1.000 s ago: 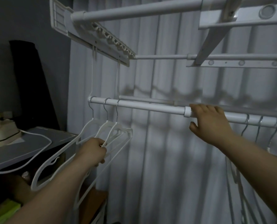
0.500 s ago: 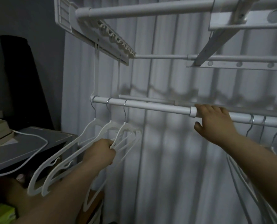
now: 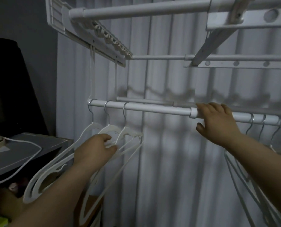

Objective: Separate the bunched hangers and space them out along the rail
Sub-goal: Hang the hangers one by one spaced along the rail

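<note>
Curtain (image 3: 169, 169) of pale, soft cloth fills the back wall in long upright pleats. Overhead hangs a white drying rack (image 3: 136, 9) of round tubes and flat bars punched with round holes, one scalloped strip running along its left bar. At far left a flat black panel (image 3: 13, 87) leans against the dark wall, and below it lies a grey padded board (image 3: 21, 154) with a white cord (image 3: 35, 152) looping over it.

Hung on thin straps from the rack, the rail (image 3: 152, 109) is a smooth white tube that crosses at mid height, with a short collar where a narrower section slides in. Three white plastic hangers (image 3: 111, 128), broad and curved at the shoulder with metal hooks, hang at its left end, set slightly apart. Three thin wire hangers (image 3: 252, 119) hang close together at its right end.

The right hand (image 3: 218, 125) sits just beside the collar, fingers hooked over the top of the rail, thumb out below. The left hand (image 3: 95, 151) has its fingers curled on the arms of the plastic hangers just under their necks; which ones it pinches I cannot tell
</note>
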